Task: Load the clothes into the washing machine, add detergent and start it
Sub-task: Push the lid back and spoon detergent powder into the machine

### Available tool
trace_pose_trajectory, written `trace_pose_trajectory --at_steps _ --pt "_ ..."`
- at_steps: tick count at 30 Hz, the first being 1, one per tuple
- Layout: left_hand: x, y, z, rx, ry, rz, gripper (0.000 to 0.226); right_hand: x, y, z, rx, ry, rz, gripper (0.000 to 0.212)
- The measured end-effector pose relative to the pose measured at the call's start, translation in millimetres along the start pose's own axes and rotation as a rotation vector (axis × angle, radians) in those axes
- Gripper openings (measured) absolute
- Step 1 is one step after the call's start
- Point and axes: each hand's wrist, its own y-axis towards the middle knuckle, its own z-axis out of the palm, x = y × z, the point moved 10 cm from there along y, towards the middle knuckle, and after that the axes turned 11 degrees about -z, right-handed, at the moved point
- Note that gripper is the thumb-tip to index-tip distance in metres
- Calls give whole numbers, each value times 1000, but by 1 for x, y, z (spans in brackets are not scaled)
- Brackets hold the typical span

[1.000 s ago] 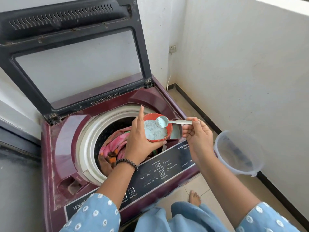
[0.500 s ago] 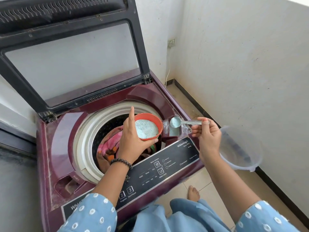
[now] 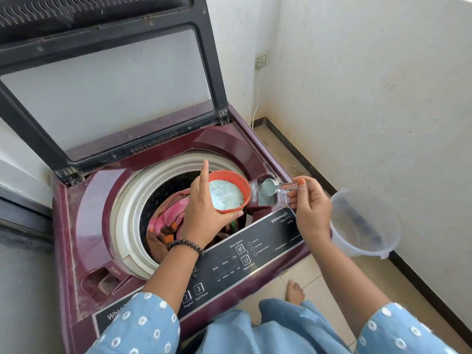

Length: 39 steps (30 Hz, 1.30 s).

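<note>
Both hands were up over the machine's front right corner. Left hand (image 3: 204,213) cupped an orange bowl (image 3: 242,185) from below and behind, thumb against the near rim, forefinger standing straight up past the far rim; pale blue detergent powder (image 3: 226,195) filled the bowl, which was held above the drum opening. Right hand (image 3: 310,208) pinched the handle of a small metal scoop (image 3: 268,185) between thumb and fingertips, its bowl tipped down into the dispenser pocket (image 3: 265,198) at the right of the tub, where powder lay. A dark bead bracelet (image 3: 186,245) sat on the left wrist; blue dotted sleeves (image 3: 138,325) were nearest the camera, a bare foot (image 3: 295,291) on the tiled floor (image 3: 306,274) below.

Black control panel (image 3: 255,251) ran along the maroon washing machine (image 3: 76,226) front, just beneath both wrists. Behind it, pink and orange clothes (image 3: 166,221) lay inside the drum, ringed by the cream tub collar (image 3: 125,213). A clear plastic bucket (image 3: 365,226) stood just right of the right forearm, beside the machine.

Farther back, the glass lid (image 3: 107,93) stood raised on its hinges. A wall socket (image 3: 261,61) with a white cord sat in the far corner of the white walls.
</note>
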Motion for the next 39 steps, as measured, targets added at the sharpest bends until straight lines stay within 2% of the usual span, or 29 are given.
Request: trace_pose_trajectory --at_steps 7,12,16,20,24,27,30,32,35,39 --pt "-4 1 3 6 33 46 135 39 -6 24 237 -370 -409 23" --pt "-8 -1 4 11 49 74 134 47 -14 37 327 -506 -620 27" --pt "-11 -1 5 18 49 85 134 52 -21 45 395 -588 -719 10" --pt "-16 -2 6 24 51 104 133 54 -25 50 429 -623 -748 9" --pt "-20 -3 7 27 72 114 134 53 -22 48 418 -590 -712 17" --pt "-18 -4 8 36 71 110 136 53 -13 28 297 -444 -533 24" --pt "-15 -6 5 32 64 102 137 41 0 1 81 -68 -183 18" --pt "-13 -6 4 24 54 94 138 37 4 -6 -27 188 -56 21" --pt "-14 -7 2 20 31 85 137 46 3 6 25 302 -34 23" --pt "-21 -7 2 25 13 91 135 55 -10 28 135 209 -96 24"
